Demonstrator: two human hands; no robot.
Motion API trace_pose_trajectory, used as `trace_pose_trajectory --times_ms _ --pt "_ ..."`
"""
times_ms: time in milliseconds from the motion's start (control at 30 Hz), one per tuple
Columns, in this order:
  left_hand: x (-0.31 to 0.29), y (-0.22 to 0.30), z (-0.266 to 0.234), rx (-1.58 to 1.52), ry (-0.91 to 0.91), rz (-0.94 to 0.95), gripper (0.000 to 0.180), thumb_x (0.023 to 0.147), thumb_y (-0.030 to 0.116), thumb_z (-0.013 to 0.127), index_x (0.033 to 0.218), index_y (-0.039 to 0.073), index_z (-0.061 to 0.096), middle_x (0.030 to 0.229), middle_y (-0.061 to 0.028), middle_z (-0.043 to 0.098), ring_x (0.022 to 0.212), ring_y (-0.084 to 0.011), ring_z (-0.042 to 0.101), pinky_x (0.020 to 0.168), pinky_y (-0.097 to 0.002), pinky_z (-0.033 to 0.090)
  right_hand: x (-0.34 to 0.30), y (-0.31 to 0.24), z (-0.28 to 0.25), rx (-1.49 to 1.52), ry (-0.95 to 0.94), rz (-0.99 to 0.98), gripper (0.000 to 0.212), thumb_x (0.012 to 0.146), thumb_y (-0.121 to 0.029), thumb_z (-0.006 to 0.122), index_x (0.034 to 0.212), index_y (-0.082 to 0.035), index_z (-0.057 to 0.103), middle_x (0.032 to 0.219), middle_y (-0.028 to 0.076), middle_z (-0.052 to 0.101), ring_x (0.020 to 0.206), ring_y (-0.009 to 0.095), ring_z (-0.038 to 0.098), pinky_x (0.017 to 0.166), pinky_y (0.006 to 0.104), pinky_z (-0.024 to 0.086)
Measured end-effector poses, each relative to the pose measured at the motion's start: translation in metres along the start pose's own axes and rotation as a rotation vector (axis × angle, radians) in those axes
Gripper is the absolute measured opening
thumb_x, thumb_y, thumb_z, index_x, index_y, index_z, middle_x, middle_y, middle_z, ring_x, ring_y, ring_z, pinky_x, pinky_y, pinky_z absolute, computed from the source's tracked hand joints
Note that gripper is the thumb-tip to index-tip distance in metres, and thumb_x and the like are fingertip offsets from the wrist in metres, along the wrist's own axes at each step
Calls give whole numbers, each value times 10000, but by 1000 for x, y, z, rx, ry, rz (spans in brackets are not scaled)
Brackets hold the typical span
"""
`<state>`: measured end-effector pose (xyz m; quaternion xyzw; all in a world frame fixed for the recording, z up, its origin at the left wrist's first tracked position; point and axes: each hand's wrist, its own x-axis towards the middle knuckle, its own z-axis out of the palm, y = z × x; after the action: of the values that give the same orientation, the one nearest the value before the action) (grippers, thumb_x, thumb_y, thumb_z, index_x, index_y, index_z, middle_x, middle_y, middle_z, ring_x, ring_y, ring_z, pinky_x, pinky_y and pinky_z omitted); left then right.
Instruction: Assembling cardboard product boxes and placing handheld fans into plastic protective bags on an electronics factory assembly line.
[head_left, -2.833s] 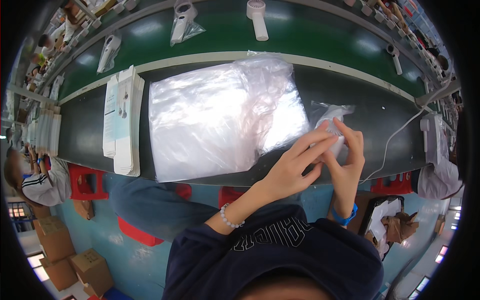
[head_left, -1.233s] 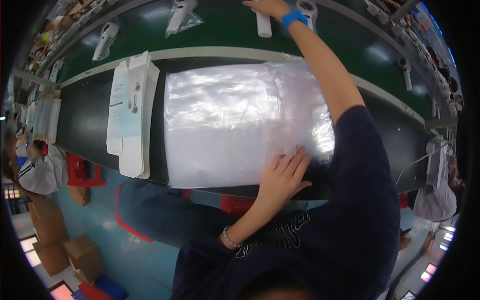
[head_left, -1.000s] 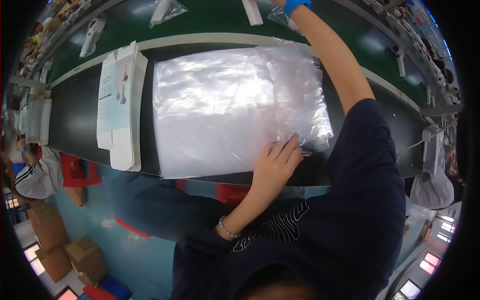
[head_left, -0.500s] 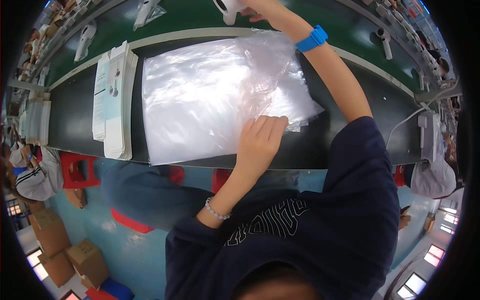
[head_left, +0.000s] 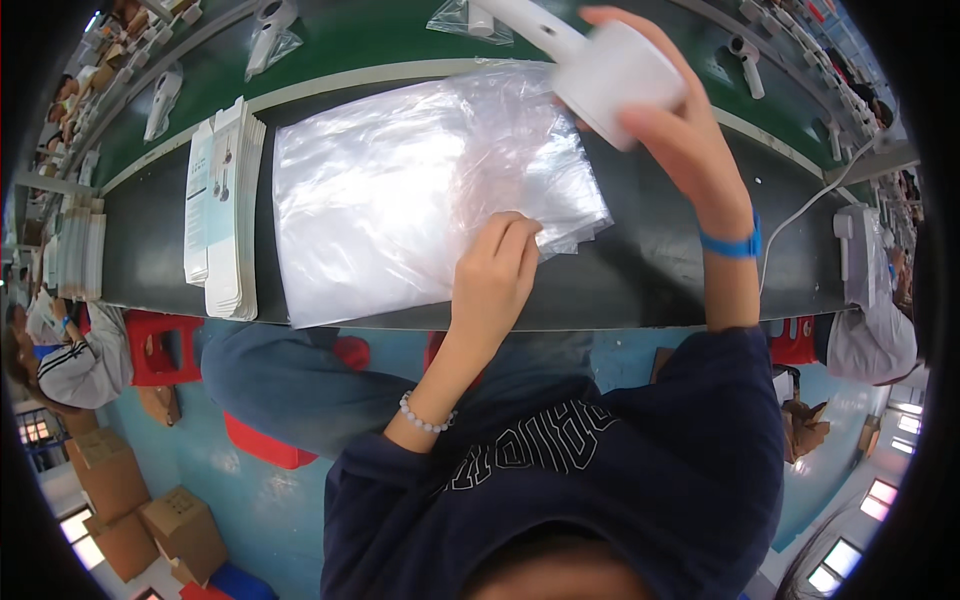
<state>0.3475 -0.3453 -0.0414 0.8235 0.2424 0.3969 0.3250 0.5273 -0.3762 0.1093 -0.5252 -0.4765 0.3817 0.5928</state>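
Observation:
A stack of clear plastic bags [head_left: 365, 200] lies flat on the dark table in front of me. My left hand [head_left: 492, 265] is closed at the near right edge of the stack, its fingers pinching a bag there. In my right hand [head_left: 680, 140], raised above the table to the right of the bags, is a white handheld appliance [head_left: 610, 75]. It has a broad rounded head, around which my fingers curl, and a slim handle pointing up and left. Motion blurs it slightly, and its exact kind cannot be made out.
Flat printed cartons [head_left: 235, 215] stand stacked left of the bags. Beyond the table, a green conveyor belt [head_left: 370, 38] carries several similar white appliances [head_left: 747, 68], some bagged. A white cable [head_left: 800, 222] crosses the right side. Other people sit at both sides; cardboard boxes [head_left: 185, 530] stand lower left.
My right hand has brought the white appliance from the belt back over the table, toward me and to the right. My left hand has shifted slightly left, still at the bag edge.

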Motion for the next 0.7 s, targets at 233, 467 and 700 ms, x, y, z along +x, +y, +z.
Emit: trace_pose_trajectory --times_ms 233,467,700 --pt "10 0 -1 81 100 52 184 779 -42 657 947 30 641 841 -88 634 676 -234 619 555 -310 487 -97 29 -31 -64 224 -54 928 532 -491 708 1265 12 442 1049 118 586 945 198 608 798 280 478" --pt "10 -8 -2 54 111 65 154 809 -52 601 921 47 563 758 -96 631 681 -281 634 567 -348 502 -134 59 -38 297 140 -20 843 519 -479 700 1172 -48 384 909 185 586 717 277 662 595 366 594" --pt "9 -4 -8 -80 33 -37 204 776 -95 618 943 12 572 872 -99 619 743 -243 637 608 -328 526 -147 70 -30 195 213 95 807 546 -453 673 1196 -54 406 1002 139 539 908 226 619 723 303 532"
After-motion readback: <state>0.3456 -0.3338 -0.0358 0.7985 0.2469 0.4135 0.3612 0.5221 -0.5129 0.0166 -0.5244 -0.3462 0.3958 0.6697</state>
